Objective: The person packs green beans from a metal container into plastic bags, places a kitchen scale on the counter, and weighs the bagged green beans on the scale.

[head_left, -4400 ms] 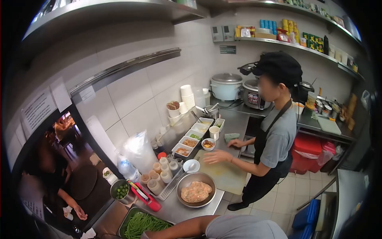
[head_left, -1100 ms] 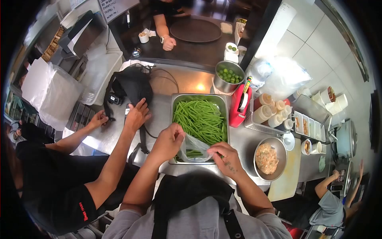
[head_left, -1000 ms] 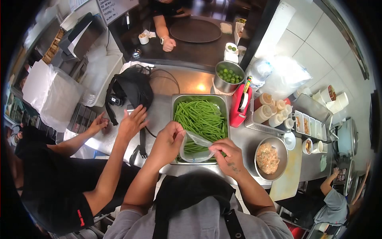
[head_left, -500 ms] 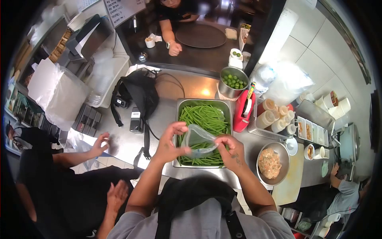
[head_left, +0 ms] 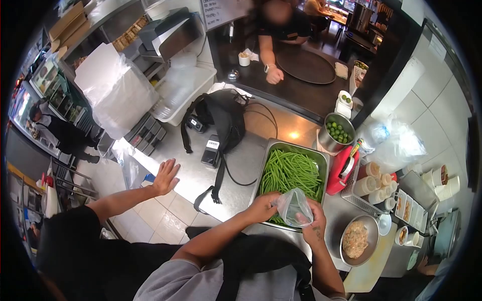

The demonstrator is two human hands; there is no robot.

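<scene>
Both hands [head_left: 262, 208] [head_left: 316, 221] hold a plastic bag [head_left: 293, 204] above beans [head_left: 291, 173]; a red dispenser [head_left: 337, 175] flanks the tray [head_left: 301, 149].

A grey short-sleeved shirt [head_left: 201, 278] sits well behind the left hand [head_left: 263, 206], under a black apron [head_left: 271, 248] with black straps [head_left: 231, 273]. Dark tattoo marks [head_left: 317, 232] show just behind the right hand [head_left: 315, 215].
</scene>
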